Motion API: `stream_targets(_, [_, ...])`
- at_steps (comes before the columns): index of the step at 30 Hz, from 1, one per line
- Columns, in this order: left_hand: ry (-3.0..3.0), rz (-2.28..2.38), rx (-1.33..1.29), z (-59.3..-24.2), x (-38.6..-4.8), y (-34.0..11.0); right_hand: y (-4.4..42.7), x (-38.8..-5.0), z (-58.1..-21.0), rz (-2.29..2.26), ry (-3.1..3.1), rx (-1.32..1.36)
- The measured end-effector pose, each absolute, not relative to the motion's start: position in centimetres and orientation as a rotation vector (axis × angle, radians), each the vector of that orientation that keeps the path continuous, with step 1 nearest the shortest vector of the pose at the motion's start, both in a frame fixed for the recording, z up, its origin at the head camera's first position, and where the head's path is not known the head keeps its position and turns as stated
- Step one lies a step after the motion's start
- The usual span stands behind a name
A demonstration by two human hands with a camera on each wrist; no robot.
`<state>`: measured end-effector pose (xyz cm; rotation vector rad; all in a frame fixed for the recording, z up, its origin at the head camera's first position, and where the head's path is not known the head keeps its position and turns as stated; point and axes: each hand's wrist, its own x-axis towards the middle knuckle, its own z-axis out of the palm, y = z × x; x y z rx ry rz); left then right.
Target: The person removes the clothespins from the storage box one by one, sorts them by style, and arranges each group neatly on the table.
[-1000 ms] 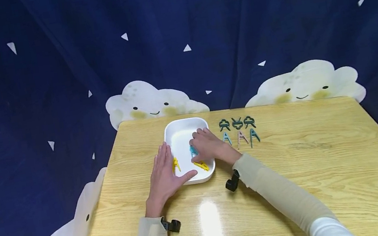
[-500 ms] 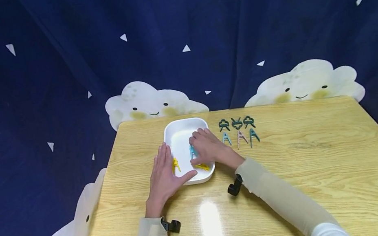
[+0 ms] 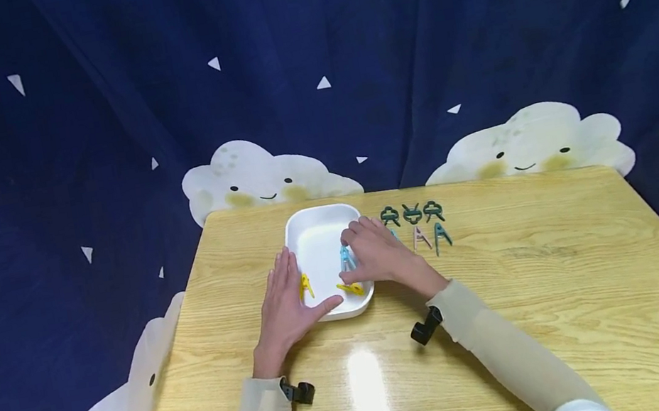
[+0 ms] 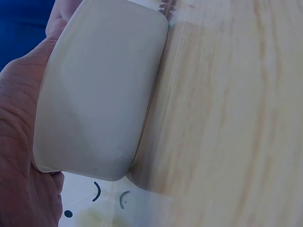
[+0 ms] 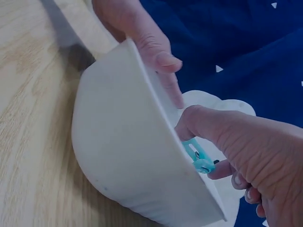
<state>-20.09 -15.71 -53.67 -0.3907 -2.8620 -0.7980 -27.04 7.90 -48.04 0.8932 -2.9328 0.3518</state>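
A white tray (image 3: 317,240) stands on the wooden table. My left hand (image 3: 283,306) lies along its left side with fingers straight, the thumb reaching over the near rim. Inside the tray, my right hand (image 3: 378,251) pinches a light blue clothespin (image 3: 346,259) between thumb and index finger. The right wrist view shows that clothespin (image 5: 202,163) at the rim, partly hidden by the wall. One yellow clothespin (image 3: 306,284) is near the left hand; another yellow clothespin (image 3: 352,289) lies below the right hand.
Right of the tray, three dark green clips (image 3: 412,214) form a row. Below them are a pink clothespin (image 3: 421,238), a teal clothespin (image 3: 441,236) and a light blue one mostly hidden by my right hand. A dark blue curtain (image 3: 303,37) hangs behind the table.
My right hand has shifted right inside the tray, bringing the light blue clothespin with it, and now covers most of the light blue one on the table. The left hand stays put.
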Motion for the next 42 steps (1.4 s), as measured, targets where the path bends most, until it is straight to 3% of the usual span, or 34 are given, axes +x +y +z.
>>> stream_targets(17, [-2.872,-0.819,-0.390,-53.3,-20.0,-15.6,14.0,-26.5,-45.9,0.511,-2.876,0.684])
stream_targets(28, [-2.876,-0.824,-0.385,-53.3,-19.9,-15.6,17.4,-25.6,-48.6,0.469,-2.937,0.640])
stream_targets(42, [-2.878,-0.829,-0.381,-53.4,-19.9,-15.7,17.7,-24.9,-52.3,0.447,-2.976,0.661])
